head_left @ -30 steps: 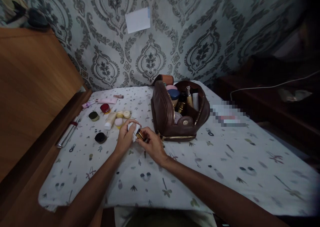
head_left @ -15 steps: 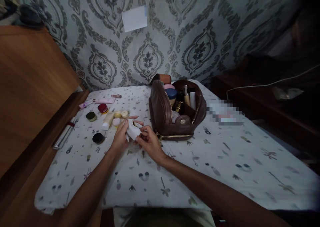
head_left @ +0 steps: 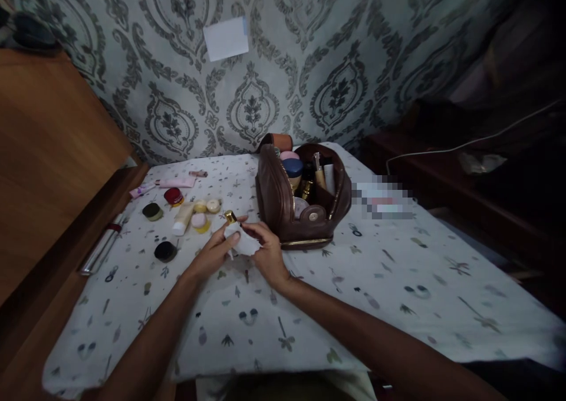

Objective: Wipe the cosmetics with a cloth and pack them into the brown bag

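Both my hands meet over the table in front of the brown makeup bag [head_left: 274, 197]. My left hand [head_left: 215, 250] is closed around a white tissue [head_left: 247, 245] and a small item with a gold cap [head_left: 230, 216], whose lower part the tissue and fingers hide. On the tissue's other side, my right hand [head_left: 269, 253] pinches it. Left of my hands lie a cream tube [head_left: 183, 219], a pink-lidded yellow jar [head_left: 200, 223] and a black-lidded jar [head_left: 165, 251]. The bag stands unzipped, with bottles and a blue-lidded jar [head_left: 292, 168] inside.
A silver cylinder [head_left: 102, 245] lies at the table's left edge, beside a wooden cabinet [head_left: 57, 153]. Farther back are a red-lidded jar [head_left: 174, 197], a green-lidded jar [head_left: 152, 211] and a pink tube [head_left: 177, 183]. A blurred-out packet [head_left: 384, 197] sits right of the bag.
The gold cap now stands out above the tissue, where before it was mostly covered. My right hand has moved up along the tissue. The whole view has shifted slightly.
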A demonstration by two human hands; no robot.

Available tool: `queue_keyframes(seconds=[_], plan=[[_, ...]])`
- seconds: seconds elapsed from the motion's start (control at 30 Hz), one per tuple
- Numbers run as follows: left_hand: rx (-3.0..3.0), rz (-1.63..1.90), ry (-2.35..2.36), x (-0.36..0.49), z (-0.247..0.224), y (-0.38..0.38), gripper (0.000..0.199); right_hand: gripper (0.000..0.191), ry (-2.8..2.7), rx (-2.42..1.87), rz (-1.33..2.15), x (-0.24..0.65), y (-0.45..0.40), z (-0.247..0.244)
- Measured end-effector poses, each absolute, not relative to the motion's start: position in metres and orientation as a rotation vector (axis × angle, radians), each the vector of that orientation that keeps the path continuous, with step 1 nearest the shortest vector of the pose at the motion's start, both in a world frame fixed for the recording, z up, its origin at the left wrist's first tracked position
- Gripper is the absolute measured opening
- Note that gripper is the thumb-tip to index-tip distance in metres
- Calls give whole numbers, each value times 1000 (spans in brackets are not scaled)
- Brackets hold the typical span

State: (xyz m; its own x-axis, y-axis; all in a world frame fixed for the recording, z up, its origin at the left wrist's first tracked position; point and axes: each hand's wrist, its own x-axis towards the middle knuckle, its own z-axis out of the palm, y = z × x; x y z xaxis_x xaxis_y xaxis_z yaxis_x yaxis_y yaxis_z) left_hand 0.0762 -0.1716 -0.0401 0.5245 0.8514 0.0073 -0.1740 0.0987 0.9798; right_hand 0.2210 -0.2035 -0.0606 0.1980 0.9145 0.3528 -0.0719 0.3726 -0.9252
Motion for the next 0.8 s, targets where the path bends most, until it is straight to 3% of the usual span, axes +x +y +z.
queue_keyframes(seconds=[0.17, 0.4, 0.53, 0.7, 0.8], plan=[[1266, 876, 858, 74, -30, -171, 59, 50, -1243, -915, 903, 218, -208, -61], [1466, 892, 1066, 69, -16, -165, 47, 33, -1389, -1024, 729, 222, -221, -46], [1587, 758, 1084, 69, -20, -165, 51, 41, -1356, -1039, 669, 232, -227, -30], [1650, 570, 1085, 60, -28, -166, 52, 22, -1451, -965, 737, 241, -226, -16], [1624, 530, 1119, 42, -37, -161, 56, 20, -1487, -938, 757, 245, -224, -12]])
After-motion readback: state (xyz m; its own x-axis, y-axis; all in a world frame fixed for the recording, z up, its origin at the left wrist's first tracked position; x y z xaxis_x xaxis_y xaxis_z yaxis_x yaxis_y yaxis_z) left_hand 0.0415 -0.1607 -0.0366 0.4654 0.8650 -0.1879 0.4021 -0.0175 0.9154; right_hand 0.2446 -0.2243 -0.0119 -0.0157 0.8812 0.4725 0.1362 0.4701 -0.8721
